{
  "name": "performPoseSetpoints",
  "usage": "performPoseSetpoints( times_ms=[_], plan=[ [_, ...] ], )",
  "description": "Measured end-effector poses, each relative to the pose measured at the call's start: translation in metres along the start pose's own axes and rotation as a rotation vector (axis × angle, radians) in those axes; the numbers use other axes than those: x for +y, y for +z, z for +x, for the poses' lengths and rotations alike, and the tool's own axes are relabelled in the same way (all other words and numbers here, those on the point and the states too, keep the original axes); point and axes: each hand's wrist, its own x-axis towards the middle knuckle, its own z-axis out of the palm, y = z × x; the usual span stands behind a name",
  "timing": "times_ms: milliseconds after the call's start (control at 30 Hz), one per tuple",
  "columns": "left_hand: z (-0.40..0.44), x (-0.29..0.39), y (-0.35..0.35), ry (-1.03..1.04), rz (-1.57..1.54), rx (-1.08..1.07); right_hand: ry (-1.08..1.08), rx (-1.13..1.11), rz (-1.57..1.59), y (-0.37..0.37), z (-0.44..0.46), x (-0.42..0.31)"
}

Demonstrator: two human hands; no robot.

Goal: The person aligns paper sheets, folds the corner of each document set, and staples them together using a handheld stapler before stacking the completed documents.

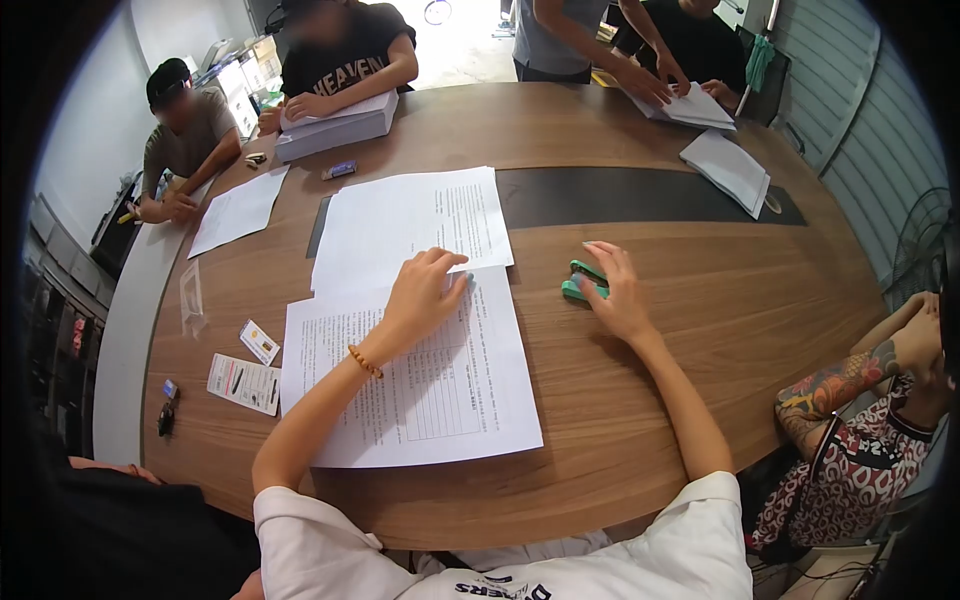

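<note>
My left hand point(425, 290) rests over printed sheets, its fingers spread apart and a beaded bracelet on the wrist. Beneath it lies a printed sheet with a table on it point(440, 410). Another printed sheet point(400, 215) lies beyond, meeting its far edge. To the right, a green stapler point(574, 291) sits on the wooden table. My right hand point(622, 300) is at the stapler, with the thumb over it and the other fingers stretched out past it. The hand partly hides the stapler.
An ID card point(259, 342) and a printed card point(243, 384) lie left of the sheets. Across the table point(640, 400), a person leans on a thick paper stack point(340, 130). Other people's hands handle papers point(690, 107) at far right. A tattooed arm point(840, 385) is near right.
</note>
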Motion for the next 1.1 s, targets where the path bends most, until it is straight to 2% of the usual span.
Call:
performPoseSetpoints(
  times_ms=[33, 167, 233, 267, 333, 433, 533, 833, 1033, 1100],
  plan=[
    [0.000, -0.006, 0.003, 0.030, -0.056, 0.005, 0.111, 0.045, 0.219, 0.005, 0.004, -0.008],
    [0.000, -0.003, 0.000, -0.110, -0.143, -0.140, 0.203, 0.001, 0.404, 0.027, 0.018, -0.058],
    [0.001, -0.002, -0.003, -0.127, -0.216, -0.141, 0.296, 0.015, 0.826, 0.042, 0.041, -0.066],
    [0.000, -0.003, -0.003, -0.122, -0.213, -0.141, 0.293, 0.021, 0.828, 0.051, 0.049, -0.068],
    [-0.001, -0.009, 0.005, -0.200, -0.391, -0.119, 0.269, 0.035, 1.173, 0.072, 0.061, -0.065],
    [-0.002, -0.013, 0.009, -0.184, -0.436, -0.078, 0.283, 0.057, 1.304, 0.092, 0.072, -0.062],
    [0.000, -0.009, 0.003, -0.238, -0.390, -0.140, 0.252, 0.018, 1.308, 0.105, 0.076, -0.064],
    [0.001, -0.011, 0.008, -0.198, -0.413, -0.081, 0.252, -0.082, 1.050, 0.104, 0.078, -0.066],
    [0.005, -0.010, 0.009, -0.230, -0.353, -0.114, 0.274, -0.161, 1.034, 0.103, 0.080, -0.065],
    [0.004, -0.009, 0.010, -0.238, -0.368, -0.118, 0.290, -0.117, 1.052, 0.098, 0.079, -0.064]
  ],
)
